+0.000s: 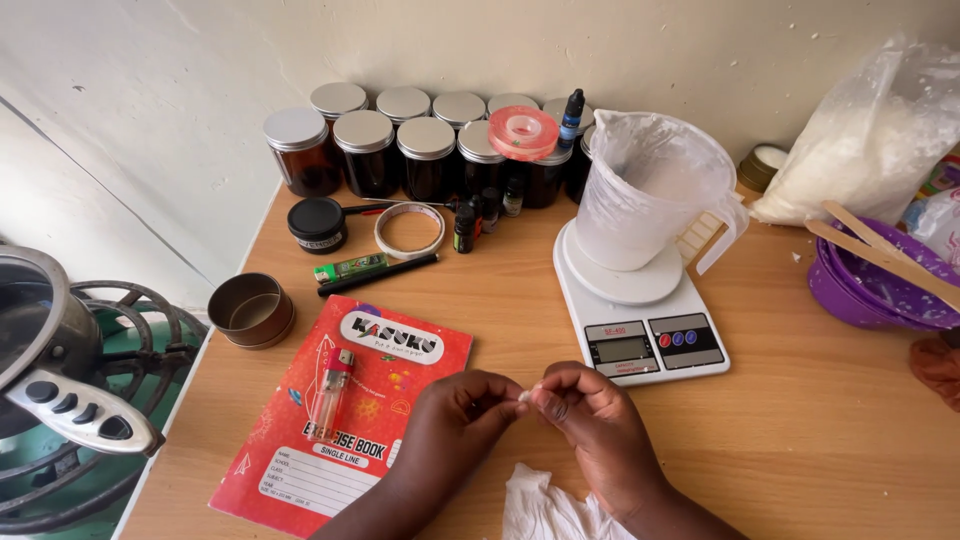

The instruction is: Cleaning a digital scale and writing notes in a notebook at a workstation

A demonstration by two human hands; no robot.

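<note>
We see both hands meeting low centre over the table (800, 440). Left hand (455, 415) and right hand (590, 420) pinch one small white bit (524, 396) between their fingertips, held up off the wood so both can work it; it may be a wick tab or a scrap of tissue, too small to tell. Both hands are closed on it in a fine pinch, other fingers curled in.

Tissue (545, 510) lies at 6 o'clock from the hands, just under the right wrist, probably kept there for wiping.

Red book (400, 400) is at 9 o'clock, just beside the left hand, with a lighter (333, 395) lying on its cover, within easy reach.

Scale (640, 320) sits at 12 to 1 o'clock, near the hands, display facing us so it reads from here. A plastic jug (650, 190) stands on its plate, upright, coated white inside.

Jars (400, 150) with metal lids are lined up at 11 o'clock against the wall, out of the work space; a tape roll (523, 132) rests on top of them. Another tape ring (409, 230), a black pot (316, 222), a pen (378, 274) and small vials (464, 228) lie in front.

Empty tin (251, 310) at 10 o'clock. Stove (90, 390) with pot off the table's left edge. Purple bowl (880, 285) with wooden sticks at 2 o'clock, white bag (870, 140) behind it
</note>
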